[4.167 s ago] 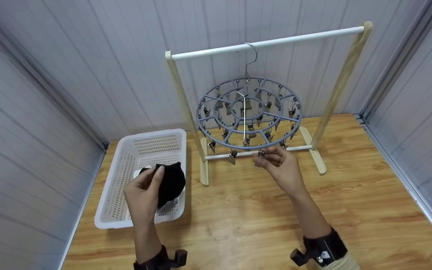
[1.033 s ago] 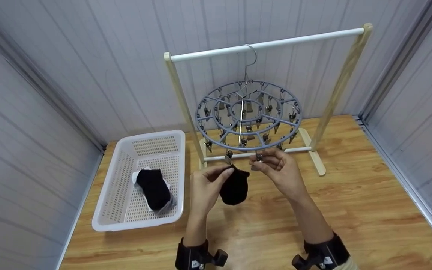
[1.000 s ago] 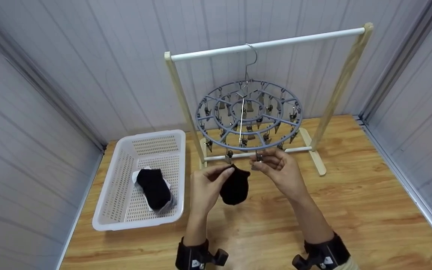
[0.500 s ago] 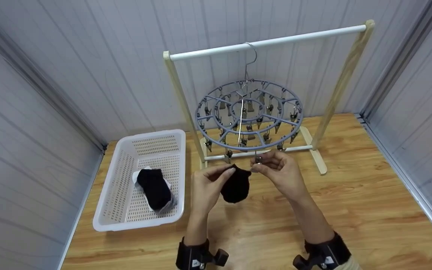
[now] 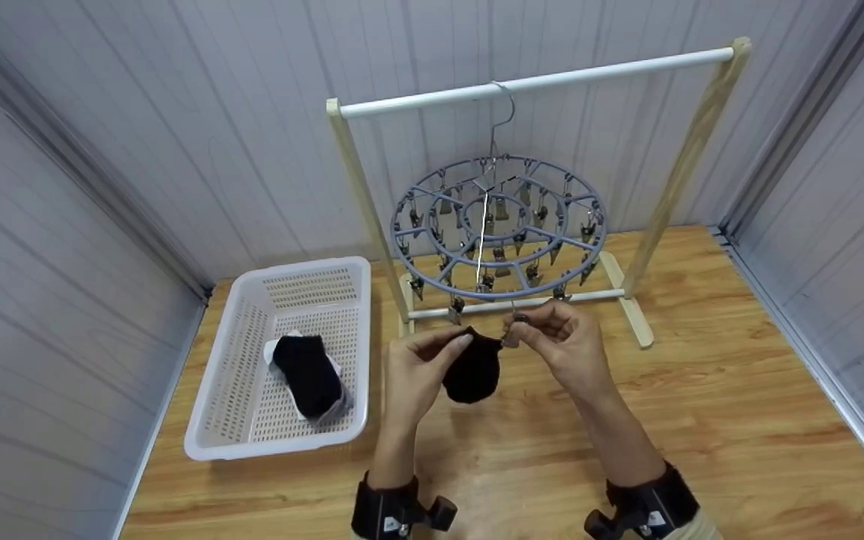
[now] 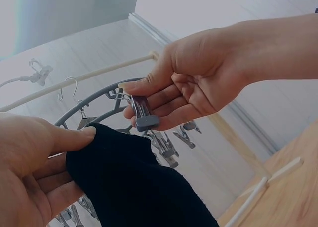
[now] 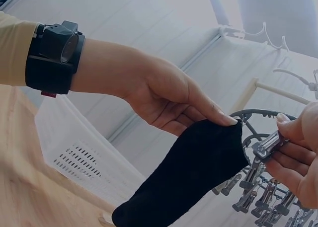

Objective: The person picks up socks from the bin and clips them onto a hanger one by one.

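A black sock [image 5: 472, 373] hangs from my left hand [image 5: 418, 375], which pinches the cuff's corner between thumb and fingers. Just to the right, my right hand [image 5: 568, 351] pinches a metal clip [image 6: 143, 110] at the front rim of a round grey clip hanger [image 5: 469, 289]. In the left wrist view the clip is close beside the cuff, with a small gap between them. The right wrist view shows the sock [image 7: 189, 172] stretching down from the left thumb. Whether the clip's mouth is spread cannot be made out.
The hanger hooks over the white bar [image 5: 589, 75] of a wooden-legged rack [image 5: 679, 180], with several other clips dangling. A white basket [image 5: 203, 405] at left holds another black sock [image 5: 310, 379] lying on something white and grey. Panelled walls [image 5: 252, 112] surround the wooden floor.
My left hand has carried the sock from above the basket rightward to the hanger's front. My right hand has kept its clip, lately drawing it down and tilting it near the cuff.
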Demonstrator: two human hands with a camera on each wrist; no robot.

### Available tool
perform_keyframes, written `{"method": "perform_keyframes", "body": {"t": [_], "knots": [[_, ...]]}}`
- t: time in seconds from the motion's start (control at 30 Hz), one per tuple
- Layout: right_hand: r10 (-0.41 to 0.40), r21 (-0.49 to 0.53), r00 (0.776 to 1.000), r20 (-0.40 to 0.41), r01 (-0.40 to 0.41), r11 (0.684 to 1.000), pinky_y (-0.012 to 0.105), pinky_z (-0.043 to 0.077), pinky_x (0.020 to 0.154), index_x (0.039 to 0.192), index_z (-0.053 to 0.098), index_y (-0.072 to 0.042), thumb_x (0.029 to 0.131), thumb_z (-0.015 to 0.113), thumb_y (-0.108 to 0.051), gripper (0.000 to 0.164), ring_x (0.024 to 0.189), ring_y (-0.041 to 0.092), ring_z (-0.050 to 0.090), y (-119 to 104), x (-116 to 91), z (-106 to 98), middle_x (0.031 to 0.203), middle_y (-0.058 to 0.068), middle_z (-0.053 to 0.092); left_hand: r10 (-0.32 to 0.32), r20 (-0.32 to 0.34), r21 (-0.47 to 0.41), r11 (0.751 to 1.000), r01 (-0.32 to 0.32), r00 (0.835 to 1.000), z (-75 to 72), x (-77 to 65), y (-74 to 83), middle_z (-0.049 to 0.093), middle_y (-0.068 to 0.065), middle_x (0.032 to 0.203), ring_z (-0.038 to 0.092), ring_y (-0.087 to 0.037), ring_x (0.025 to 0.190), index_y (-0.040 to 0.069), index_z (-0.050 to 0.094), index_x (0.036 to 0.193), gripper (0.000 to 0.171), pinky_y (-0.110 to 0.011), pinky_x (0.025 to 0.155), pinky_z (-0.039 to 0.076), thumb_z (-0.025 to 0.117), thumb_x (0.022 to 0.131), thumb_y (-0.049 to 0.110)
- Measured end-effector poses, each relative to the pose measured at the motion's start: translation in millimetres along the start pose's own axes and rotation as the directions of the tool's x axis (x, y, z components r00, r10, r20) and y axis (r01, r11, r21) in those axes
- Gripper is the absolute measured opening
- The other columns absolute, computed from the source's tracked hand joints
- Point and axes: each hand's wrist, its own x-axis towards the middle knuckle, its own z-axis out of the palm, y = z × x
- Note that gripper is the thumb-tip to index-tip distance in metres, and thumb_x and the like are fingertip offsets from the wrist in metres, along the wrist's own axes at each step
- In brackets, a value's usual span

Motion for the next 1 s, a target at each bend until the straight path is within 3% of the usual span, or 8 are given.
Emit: {"method": "perform_keyframes", "body": {"t": [0.2,0.4,0.53,0.67,0.8,1.0], "knots": [[0.000,0.038,0.999,-0.044,0.002,0.999,0.030,0.058,0.072,0.096,0.064,0.014,0.085,0.075,-0.002,0.022,0.081,0.028,0.071,4,1,1,0.094,0.028,0.070,-0.010,0.013,-0.027,1.000,0.011,1.000,3.5,-0.2,0.3,0.076,-0.007,0.093,0.073,-0.021,0.081,0.005,0.078,0.098,0.012,-0.033,0.072,0.059,0.076,0.086,0.008],[-0.016,0.138,1.000,0.021,0.012,0.990,0.040,0.058,0.082,0.099,0.061,0.018,0.090,0.070,0.000,0.022,0.083,0.030,0.071,8,1,1,0.094,0.025,0.071,-0.027,0.041,-0.040,0.999,0.028,0.999,9.1,-3.3,17.9,0.075,-0.011,0.093,0.073,-0.028,0.082,-0.003,0.076,0.100,0.013,-0.033,0.073,0.059,0.073,0.087,0.001],[-0.030,0.181,0.999,0.038,0.023,0.983,0.042,0.057,0.083,0.099,0.061,0.018,0.090,0.067,0.003,0.019,0.087,0.031,0.072,11,1,2,0.095,0.033,0.068,-0.019,0.051,-0.044,0.999,0.022,0.999,11.6,-5.6,28.2,0.075,-0.012,0.094,0.072,-0.027,0.082,-0.004,0.075,0.100,0.014,-0.033,0.073,0.059,0.072,0.088,0.001],[-0.020,0.191,1.000,0.022,0.016,0.981,0.041,0.057,0.083,0.098,0.062,0.018,0.089,0.070,0.002,0.020,0.089,0.030,0.072,13,1,3,0.097,0.038,0.065,-0.011,0.046,-0.052,0.999,0.013,0.999,14.0,-5.4,16.6,0.075,-0.009,0.094,0.073,-0.024,0.083,0.001,0.077,0.099,0.013,-0.034,0.074,0.059,0.074,0.088,0.006],[-0.015,0.204,1.000,0.025,0.009,0.979,0.039,0.058,0.083,0.098,0.063,0.015,0.089,0.070,0.001,0.018,0.089,0.029,0.072,13,0,3,0.096,0.032,0.068,-0.016,0.044,-0.067,0.998,0.019,0.999,14.9,-4.4,1.2,0.076,-0.005,0.094,0.073,-0.022,0.084,0.007,0.078,0.098,0.012,-0.034,0.075,0.059,0.076,0.087,0.011],[-0.014,0.225,0.998,0.054,0.001,0.974,0.038,0.057,0.084,0.099,0.064,0.011,0.091,0.067,0.002,0.012,0.091,0.027,0.072,13,0,2,0.096,0.021,0.073,-0.031,0.043,-0.060,0.998,0.033,0.999,16.1,-4.5,5.2,0.075,-0.008,0.095,0.073,-0.023,0.085,0.002,0.077,0.099,0.012,-0.035,0.075,0.059,0.074,0.087,0.004]]}}
